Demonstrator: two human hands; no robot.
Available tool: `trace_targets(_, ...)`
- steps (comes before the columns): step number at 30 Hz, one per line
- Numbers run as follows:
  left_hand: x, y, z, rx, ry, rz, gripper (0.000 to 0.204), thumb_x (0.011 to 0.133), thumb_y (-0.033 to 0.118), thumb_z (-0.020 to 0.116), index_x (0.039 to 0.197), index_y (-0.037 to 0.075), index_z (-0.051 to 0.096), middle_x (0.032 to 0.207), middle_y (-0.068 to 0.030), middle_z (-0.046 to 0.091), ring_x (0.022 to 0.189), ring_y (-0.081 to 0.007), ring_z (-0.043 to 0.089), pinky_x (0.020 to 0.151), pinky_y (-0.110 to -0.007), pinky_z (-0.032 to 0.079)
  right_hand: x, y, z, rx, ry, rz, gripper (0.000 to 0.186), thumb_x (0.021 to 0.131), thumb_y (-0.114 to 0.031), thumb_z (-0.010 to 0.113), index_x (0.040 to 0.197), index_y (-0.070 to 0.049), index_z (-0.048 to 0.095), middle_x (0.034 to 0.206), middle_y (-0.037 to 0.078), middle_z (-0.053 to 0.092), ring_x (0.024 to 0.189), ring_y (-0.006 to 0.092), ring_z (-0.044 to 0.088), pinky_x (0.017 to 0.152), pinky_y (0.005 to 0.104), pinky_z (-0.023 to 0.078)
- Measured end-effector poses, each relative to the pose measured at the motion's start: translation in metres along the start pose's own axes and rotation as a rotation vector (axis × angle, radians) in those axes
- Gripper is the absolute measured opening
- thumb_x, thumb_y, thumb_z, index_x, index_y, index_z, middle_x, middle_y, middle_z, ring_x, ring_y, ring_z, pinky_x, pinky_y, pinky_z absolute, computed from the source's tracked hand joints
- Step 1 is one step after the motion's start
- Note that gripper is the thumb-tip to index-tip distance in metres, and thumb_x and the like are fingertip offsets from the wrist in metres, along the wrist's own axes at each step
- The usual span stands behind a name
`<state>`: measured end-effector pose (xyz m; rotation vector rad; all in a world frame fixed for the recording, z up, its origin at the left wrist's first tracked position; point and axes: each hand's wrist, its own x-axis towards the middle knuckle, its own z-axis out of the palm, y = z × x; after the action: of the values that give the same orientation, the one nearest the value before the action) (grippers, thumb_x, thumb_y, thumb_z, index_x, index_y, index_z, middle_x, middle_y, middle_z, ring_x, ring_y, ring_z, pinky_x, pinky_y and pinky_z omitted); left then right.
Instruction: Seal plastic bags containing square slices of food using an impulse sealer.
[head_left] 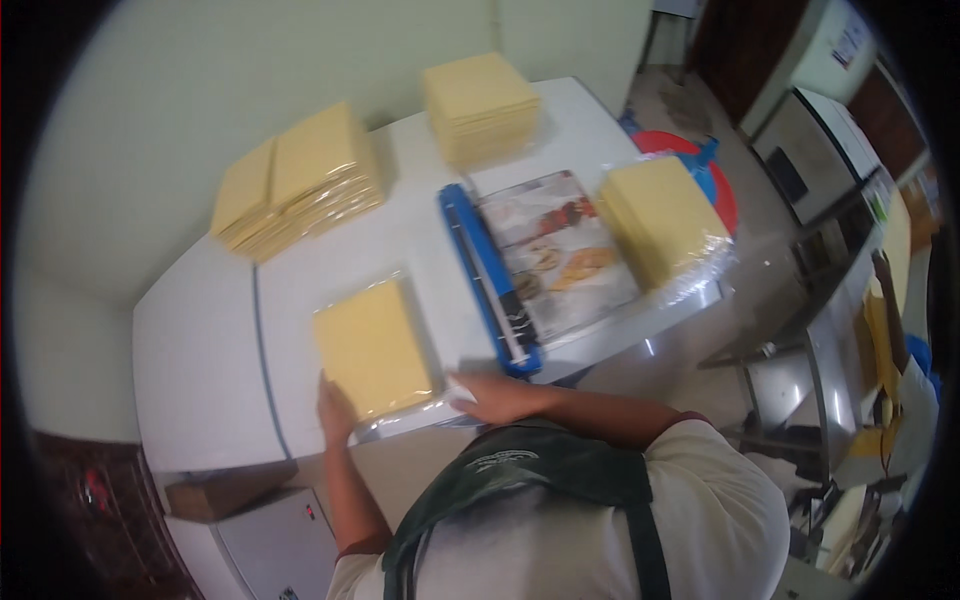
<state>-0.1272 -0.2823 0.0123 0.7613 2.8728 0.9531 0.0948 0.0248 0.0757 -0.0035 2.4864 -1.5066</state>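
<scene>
A flat pack of yellow sheets (375, 345) in a clear plastic bag lies on the white table in front of me. My left hand (336, 410) grips its near left edge, with the fingers partly hidden against the side. At the near right corner is my right hand (492, 398), its fingers closed on a small white piece (460, 390). Whether that piece is part of the bag I cannot tell. To the right of the pack lies a long blue bar-shaped device (480, 275) with a pale strip along it.
Stacks of bagged yellow packs stand at the back left (320, 160), the back middle (482, 110) and the right (665, 220). A sheet with food pictures (560, 255) lies beside the blue device. Behind the table's right end is a red basin (728, 200). Another person's arm (890, 310) shows far right.
</scene>
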Motion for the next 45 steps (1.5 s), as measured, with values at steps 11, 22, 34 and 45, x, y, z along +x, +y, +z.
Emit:
trace_targets(11,0.061,0.186,0.045,-0.272,0.098,-0.108,0.049,0.106,0.024,0.045,0.147,-0.003,0.039,0.14,-0.0231,0.054,0.129,-0.0305,0.053,0.106,-0.038,0.043,-0.211,0.129,-0.202,-0.886,1.373,0.238,0.031,0.076,-0.015,0.076,0.105,-0.01,0.066,0.101,0.007,0.061,0.101,0.0294,0.057,0.094,0.0435,0.039)
trace_targets(22,0.119,0.25,0.194,-0.851,-0.146,-0.113,0.045,0.103,0.021,0.048,0.143,-0.001,0.044,0.134,-0.0191,0.058,0.123,-0.0276,0.058,0.103,-0.036,0.045,-0.214,0.116,-0.277,-0.885,1.533,-0.344,0.012,0.08,0.005,0.058,0.075,-0.006,0.056,0.076,0.011,0.061,0.074,0.029,0.061,0.071,0.0403,0.048)
trace_targets(34,0.13,0.227,0.224,-1.12,-0.096,-0.138,0.058,0.11,0.038,0.02,0.145,-0.002,0.045,0.133,-0.0162,0.059,0.12,-0.0227,0.057,0.108,-0.035,0.042,-0.039,0.001,-0.374,-0.562,0.902,-0.695,0.014,0.074,0.004,0.056,0.083,-0.005,0.063,0.083,0.013,0.067,0.079,0.0322,0.065,0.071,0.0393,0.052)
trace_targets(45,0.125,0.26,0.147,-1.051,-0.215,-0.308,0.059,0.107,0.043,0.036,0.142,-0.003,0.047,0.135,-0.0188,0.058,0.122,-0.0282,0.057,0.104,-0.04,0.045,0.005,0.087,-0.198,-0.75,0.845,0.646,0.094,0.091,-0.055,0.056,0.155,0.003,0.019,0.157,0.032,0.019,0.148,0.0453,0.014,0.116,0.0632,0.008)
